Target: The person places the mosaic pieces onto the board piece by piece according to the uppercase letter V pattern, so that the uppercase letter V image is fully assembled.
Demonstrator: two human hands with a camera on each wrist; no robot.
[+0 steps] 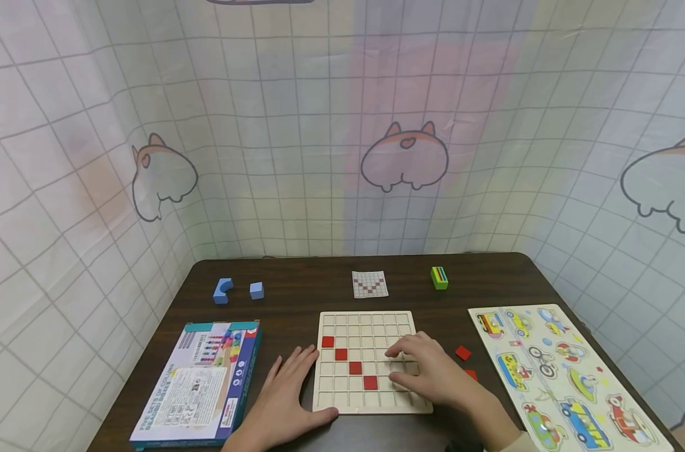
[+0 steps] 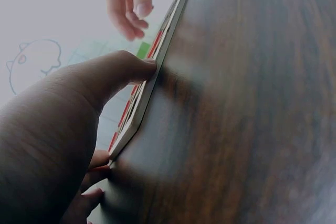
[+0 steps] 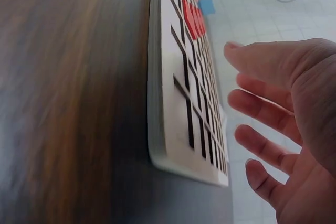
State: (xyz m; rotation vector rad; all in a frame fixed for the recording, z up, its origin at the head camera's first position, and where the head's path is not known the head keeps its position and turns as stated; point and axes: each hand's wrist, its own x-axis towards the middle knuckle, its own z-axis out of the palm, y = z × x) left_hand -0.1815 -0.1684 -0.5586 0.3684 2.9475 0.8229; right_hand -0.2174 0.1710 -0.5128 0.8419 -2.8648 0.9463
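Note:
A pale wooden grid board [image 1: 358,403] lies flat on the table, with several red square tiles [image 1: 355,368] set in a diagonal line across its cells. Along the board's left side rests my left hand [image 1: 285,402], fingers stretched out and thumb touching the front edge, as the left wrist view also shows. Above the board's right part hovers my right hand [image 1: 427,370], thumb and fingers apart and loosely bent. The right wrist view shows nothing between those fingers [image 3: 257,140]. Two loose red tiles [image 1: 463,353] lie right of the board, one partly hidden by my right forearm.
A small printed pattern card [image 1: 370,285] lies behind the board. Blue blocks [image 1: 256,290] stand at the back left, a green striped block [image 1: 439,278] at the back right. Flanking the board are a boxed toy [image 1: 192,389] at left and a vehicle picture puzzle [image 1: 506,351] at right.

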